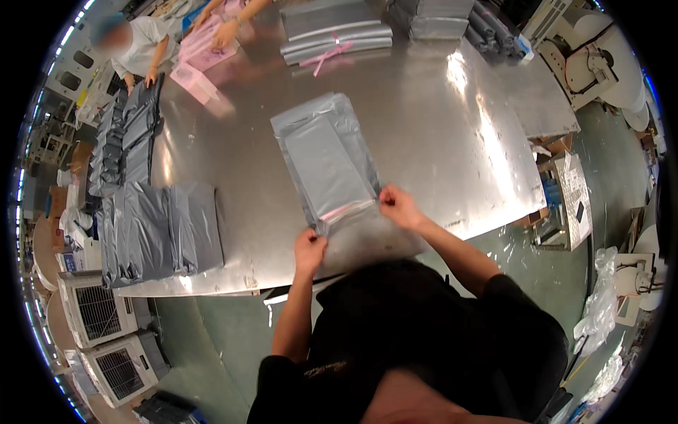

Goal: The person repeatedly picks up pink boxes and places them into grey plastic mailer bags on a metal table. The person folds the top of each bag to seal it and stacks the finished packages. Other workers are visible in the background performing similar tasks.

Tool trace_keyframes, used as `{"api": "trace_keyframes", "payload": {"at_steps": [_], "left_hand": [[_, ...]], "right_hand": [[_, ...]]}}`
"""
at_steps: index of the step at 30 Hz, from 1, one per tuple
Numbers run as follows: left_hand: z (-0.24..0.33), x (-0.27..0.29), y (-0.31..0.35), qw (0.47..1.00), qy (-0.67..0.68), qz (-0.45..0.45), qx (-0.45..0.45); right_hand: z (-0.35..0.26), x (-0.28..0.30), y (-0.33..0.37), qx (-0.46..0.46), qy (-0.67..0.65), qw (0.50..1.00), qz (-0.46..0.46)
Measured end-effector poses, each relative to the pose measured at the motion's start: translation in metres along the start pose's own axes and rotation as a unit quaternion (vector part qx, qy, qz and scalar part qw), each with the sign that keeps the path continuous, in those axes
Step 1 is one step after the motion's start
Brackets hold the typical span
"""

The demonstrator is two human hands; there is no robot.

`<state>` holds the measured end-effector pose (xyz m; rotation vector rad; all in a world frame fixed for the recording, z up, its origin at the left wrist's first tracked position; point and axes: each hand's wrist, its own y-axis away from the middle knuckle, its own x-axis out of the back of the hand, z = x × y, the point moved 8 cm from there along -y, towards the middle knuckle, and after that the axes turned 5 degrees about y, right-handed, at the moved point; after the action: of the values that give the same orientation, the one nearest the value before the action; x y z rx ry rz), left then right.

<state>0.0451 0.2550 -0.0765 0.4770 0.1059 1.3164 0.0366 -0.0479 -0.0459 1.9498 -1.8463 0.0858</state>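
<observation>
In front of me on the metal table lies a clear plastic bag (330, 106) around a stack of flat grey plastic bags (323, 166). A pale pink strip (342, 210) shows across the stack's near end. My left hand (310, 252) is closed on the near left corner of the clear bag's mouth. The fingers of my right hand (401, 207) pinch its near right side. The bag's loose near end spreads between my hands toward the table edge. Exactly how much film each hand grips is too small to tell.
Grey bag bundles (145, 230) line the left side of the metal table (438, 134). Tied grey stacks (335, 44) and grey rolls (491, 35) are at the far side. Co-workers' hands (226, 34) handle pink bags (205, 49) at the far left.
</observation>
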Motion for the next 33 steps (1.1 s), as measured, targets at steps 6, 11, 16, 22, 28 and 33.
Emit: {"api": "trace_keyframes", "payload": {"at_steps": [6,11,16,22,28,33], "left_hand": [[0.029,-0.006,0.000,0.985,0.033,0.114,-0.124],[0.023,-0.009,-0.007,0.985,-0.063,0.137,-0.088],[-0.006,-0.014,-0.004,0.973,0.198,0.120,-0.024],[-0.003,-0.015,0.013,0.940,0.337,0.053,0.017],[-0.007,-0.010,0.019,0.930,0.360,0.038,0.066],[0.015,0.049,0.024,0.980,0.022,0.156,-0.120]], "right_hand": [[-0.061,-0.023,0.055,0.138,0.284,0.946,-0.078],[-0.110,-0.088,-0.043,0.218,0.487,0.838,-0.117],[-0.090,-0.107,-0.055,0.150,0.488,0.851,-0.120],[-0.115,-0.116,-0.008,0.320,0.323,0.890,-0.035],[-0.106,-0.108,0.010,0.362,0.285,0.887,-0.022],[0.059,0.088,0.151,-0.003,0.565,0.779,-0.272]]}}
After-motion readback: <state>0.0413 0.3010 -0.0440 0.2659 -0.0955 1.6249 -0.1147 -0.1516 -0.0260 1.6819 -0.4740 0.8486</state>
